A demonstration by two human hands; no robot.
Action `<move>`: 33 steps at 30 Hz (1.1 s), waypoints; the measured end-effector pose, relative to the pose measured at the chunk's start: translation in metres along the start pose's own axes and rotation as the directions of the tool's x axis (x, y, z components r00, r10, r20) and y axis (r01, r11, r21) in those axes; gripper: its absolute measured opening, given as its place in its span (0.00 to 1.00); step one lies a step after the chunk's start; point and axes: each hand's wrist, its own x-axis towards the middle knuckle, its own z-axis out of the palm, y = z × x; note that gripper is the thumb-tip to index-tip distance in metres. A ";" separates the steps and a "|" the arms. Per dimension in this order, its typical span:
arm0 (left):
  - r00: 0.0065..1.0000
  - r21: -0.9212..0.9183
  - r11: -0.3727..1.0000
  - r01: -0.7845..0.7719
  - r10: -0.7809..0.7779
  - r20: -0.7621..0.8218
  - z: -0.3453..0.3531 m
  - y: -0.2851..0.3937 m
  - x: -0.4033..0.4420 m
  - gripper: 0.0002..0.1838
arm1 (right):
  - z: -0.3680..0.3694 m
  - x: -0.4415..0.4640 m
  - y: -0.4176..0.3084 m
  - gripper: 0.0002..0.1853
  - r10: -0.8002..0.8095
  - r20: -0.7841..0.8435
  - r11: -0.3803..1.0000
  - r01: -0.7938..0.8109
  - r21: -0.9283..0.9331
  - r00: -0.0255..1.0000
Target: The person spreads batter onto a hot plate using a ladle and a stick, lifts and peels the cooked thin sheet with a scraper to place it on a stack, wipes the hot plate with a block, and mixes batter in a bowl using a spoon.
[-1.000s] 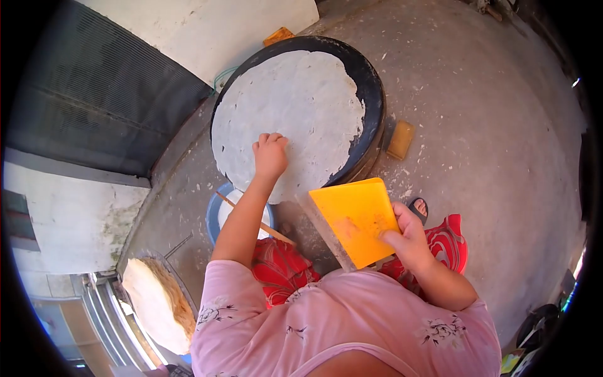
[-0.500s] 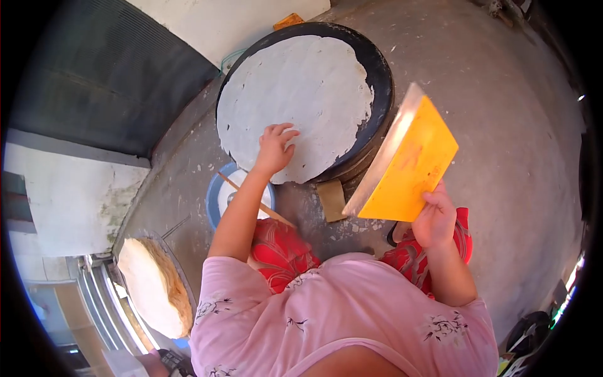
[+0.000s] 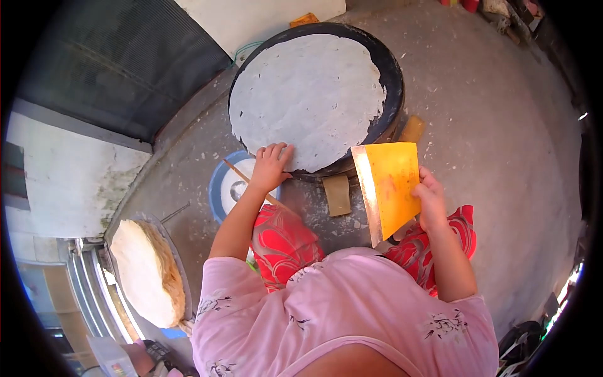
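Note:
A large round griddle with a black rim carries a wide, thin, pale flatbread with ragged edges. My left hand rests at the flatbread's near edge, its fingers slightly apart on the surface and the thumb out to the side. Whether it pinches the edge I cannot tell for certain; nothing shows lifted. Right of the griddle's near side, my right hand grips a broad yellow scraper by its right edge. The scraper's shiny metallic strip faces left, held above the floor.
Beneath my left forearm stands a blue basin of white contents, with a wooden stick across it. A thick stack of flatbreads sits at lower left. Tan blocks lie by the griddle's base. A white wall borders the left.
My left hand has drawn back from over the flatbread to its near edge. The scraper has swung more upright and shifted slightly, still in my right hand. The view has moved a little.

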 end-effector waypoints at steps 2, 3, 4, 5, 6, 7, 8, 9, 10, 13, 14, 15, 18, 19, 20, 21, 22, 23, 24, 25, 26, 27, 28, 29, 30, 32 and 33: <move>0.995 0.035 0.995 -0.096 0.097 -0.010 -0.002 0.004 0.003 0.38 | -0.001 0.000 0.005 0.27 0.003 0.001 1.000 -0.003 -0.023 1.000; 0.994 0.037 0.994 -0.101 0.102 -0.025 -0.001 0.003 0.005 0.38 | -0.002 0.001 0.007 0.27 0.008 0.001 0.999 -0.008 -0.043 1.000; 0.984 0.063 0.986 -0.157 0.161 -0.072 0.002 0.003 0.005 0.35 | -0.003 0.003 0.009 0.27 -0.007 0.000 0.999 0.007 -0.045 1.000; 0.968 0.091 0.973 -0.211 0.221 -0.115 0.004 0.002 0.004 0.32 | -0.005 0.004 0.011 0.25 0.003 -0.014 0.998 -0.004 -0.070 1.000; 0.964 0.078 0.972 -0.222 0.231 -0.130 0.001 0.004 0.004 0.26 | -0.007 0.004 0.016 0.24 0.013 -0.028 0.996 -0.016 -0.093 1.000; 0.962 0.081 0.971 -0.227 0.236 -0.138 -0.001 0.004 0.003 0.26 | -0.010 0.006 0.022 0.24 0.004 -0.031 0.996 -0.007 -0.094 1.000; 0.961 0.054 0.975 -0.214 0.220 -0.169 -0.002 0.004 0.002 0.22 | -0.014 0.008 0.030 0.21 -0.040 -0.057 0.992 0.033 -0.121 0.998; 0.959 0.025 0.979 -0.201 0.202 -0.200 -0.003 0.004 0.002 0.19 | -0.017 0.011 0.036 0.18 -0.084 -0.080 0.986 0.071 -0.150 0.993; 0.957 0.024 0.979 -0.203 0.204 -0.208 0.000 0.002 0.003 0.19 | -0.018 0.015 0.041 0.18 -0.091 -0.082 0.985 0.078 -0.154 0.992; 0.954 -0.035 0.985 -0.167 0.152 -0.259 0.004 -0.004 0.006 0.10 | -0.023 0.025 0.052 0.17 -0.134 -0.145 0.926 0.072 -0.372 0.980; 0.953 -0.076 0.988 -0.133 0.106 -0.284 0.003 -0.004 0.008 0.07 | -0.026 0.028 0.056 0.18 -0.246 -0.087 0.834 0.165 -0.527 0.965; 0.949 -0.118 0.988 -0.102 0.061 -0.308 -0.003 -0.002 0.011 0.05 | -0.024 0.028 0.053 0.19 -0.344 -0.013 0.708 0.250 -0.661 0.939; 0.899 -0.190 0.976 -0.106 0.013 -0.437 -0.028 0.003 0.017 0.04 | -0.013 0.028 0.039 0.21 -0.189 -0.047 0.650 0.090 -0.754 0.981; 0.896 -0.191 0.976 -0.109 0.013 -0.443 -0.039 0.005 0.017 0.04 | -0.013 0.034 0.045 0.21 -0.196 -0.047 0.647 0.093 -0.757 0.980; 0.868 -0.195 0.973 -0.123 0.010 -0.497 -0.049 0.007 0.017 0.04 | -0.015 0.044 0.057 0.24 -0.269 -0.030 0.597 0.142 -0.789 0.963; 0.838 -0.198 0.971 -0.136 0.006 -0.546 -0.060 0.010 0.016 0.04 | -0.016 0.052 0.067 0.26 -0.338 -0.009 0.544 0.188 -0.818 0.941; 0.835 -0.198 0.971 -0.136 0.005 -0.550 -0.070 0.012 0.014 0.04 | -0.014 0.056 0.071 0.26 -0.341 -0.007 0.540 0.191 -0.820 0.940; 0.826 -0.208 0.969 -0.134 -0.006 -0.563 -0.081 0.014 0.011 0.04 | -0.011 0.059 0.075 0.31 -0.403 -0.025 0.480 0.188 -0.857 0.915; 0.818 -0.217 0.967 -0.131 -0.018 -0.575 -0.091 0.016 0.006 0.04 | -0.006 0.060 0.077 0.36 -0.462 -0.036 0.418 0.182 -0.890 0.886; 0.816 -0.215 0.969 -0.125 -0.023 -0.577 -0.100 0.017 0.001 0.04 | 0.002 0.058 0.074 0.36 -0.463 -0.029 0.416 0.188 -0.890 0.886; 0.815 -0.199 0.972 -0.122 -0.016 -0.579 -0.110 0.019 -0.005 0.05 | 0.010 0.055 0.068 0.39 -0.453 -0.060 0.428 0.158 -0.890 0.889; 0.814 -0.183 0.976 -0.119 -0.010 -0.580 -0.119 0.020 -0.010 0.05 | 0.016 0.054 0.063 0.43 -0.442 -0.092 0.440 0.127 -0.889 0.892; 0.813 -0.183 0.977 -0.110 -0.017 -0.581 -0.128 0.020 -0.017 0.05 | 0.020 0.055 0.059 0.43 -0.441 -0.083 0.436 0.133 -0.890 0.894; 0.815 -0.177 0.978 -0.114 -0.010 -0.579 -0.136 0.020 -0.023 0.05 | 0.024 0.057 0.056 0.44 -0.434 -0.091 0.449 0.127 -0.885 0.896; 0.816 -0.171 0.978 -0.117 -0.004 -0.578 -0.144 0.020 -0.031 0.05 | 0.027 0.058 0.053 0.46 -0.428 -0.098 0.460 0.123 -0.880 0.898; 0.813 -0.172 0.980 -0.096 -0.023 -0.582 -0.157 0.020 -0.044 0.05 | 0.031 0.063 0.052 0.42 -0.457 -0.058 0.437 0.168 -0.884 0.887; 0.810 -0.170 0.982 -0.083 -0.033 -0.585 -0.163 0.019 -0.051 0.06 | 0.031 0.066 0.053 0.38 -0.488 -0.025 0.419 0.209 -0.883 0.873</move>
